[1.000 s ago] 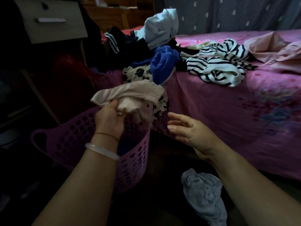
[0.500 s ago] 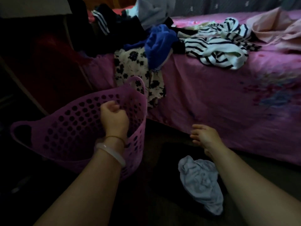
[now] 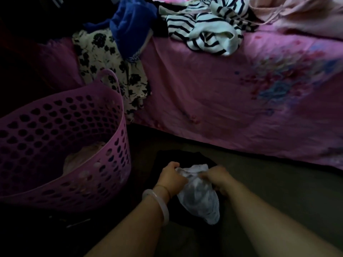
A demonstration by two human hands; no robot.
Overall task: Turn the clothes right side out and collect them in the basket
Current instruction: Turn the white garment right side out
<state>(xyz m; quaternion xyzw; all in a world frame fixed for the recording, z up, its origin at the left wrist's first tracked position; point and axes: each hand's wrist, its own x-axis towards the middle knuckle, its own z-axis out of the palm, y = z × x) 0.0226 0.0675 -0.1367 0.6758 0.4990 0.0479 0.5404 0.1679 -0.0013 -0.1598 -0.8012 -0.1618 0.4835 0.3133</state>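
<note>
A small pale grey garment [image 3: 198, 195] lies low over the dark floor, on top of a dark cloth [image 3: 167, 160]. My left hand [image 3: 171, 178] grips its upper left edge and my right hand [image 3: 218, 179] grips its upper right edge. To the left stands the purple perforated basket [image 3: 115, 130], with a pale pink garment [image 3: 83, 154] inside it. On the bed above lie a striped black-and-white top [image 3: 206, 30], a blue garment [image 3: 130, 28] and a floral black-and-white piece [image 3: 104, 58] that hangs over the edge.
The bed with its pink flowered sheet [image 3: 241, 101] fills the right and top. A light pink garment [image 3: 297, 13] lies at its far right. Dark floor [image 3: 269, 182] runs between bed and me. The left side is very dark.
My left hand dropped the pale pink garment into the basket and left it. Both hands came down to the grey garment on the floor and took hold of it. The view tilted down.
</note>
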